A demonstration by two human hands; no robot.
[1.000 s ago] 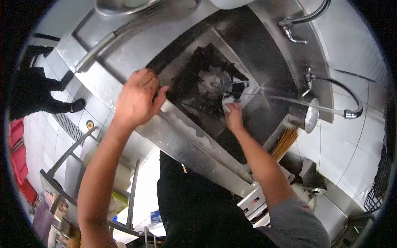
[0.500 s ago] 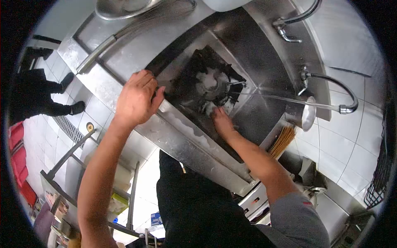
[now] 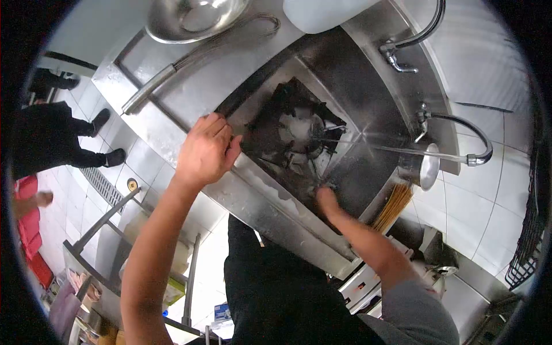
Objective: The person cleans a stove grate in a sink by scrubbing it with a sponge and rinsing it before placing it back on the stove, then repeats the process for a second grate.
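My left hand [image 3: 206,150] grips the front rim of a steel sink [image 3: 376,86], its fingers bent over the edge and the thumb out to the side. Down in the basin, my right hand [image 3: 328,201] is low by the near corner of a dark square burner grate [image 3: 275,112]. Its fingers are smeared by motion, so I cannot tell what they hold. The grate lies on the sink floor with a round opening in its middle. A thin stream of water [image 3: 397,149] runs onto it from the curved faucet [image 3: 480,158].
On the left counter lie a large whisk [image 3: 150,86] and a steel bowl [image 3: 167,20]. A white container [image 3: 322,12] stands at the back. Thin bamboo sticks [image 3: 394,208] and a metal pot [image 3: 428,167] sit right of the basin. Another person's legs [image 3: 86,138] and a cart [image 3: 106,204] are at left.
My right hand has moved from the grate's near side toward the basin's front right. The left hand stays on the rim. The view has shifted slightly, and another person's hand appears at far left.
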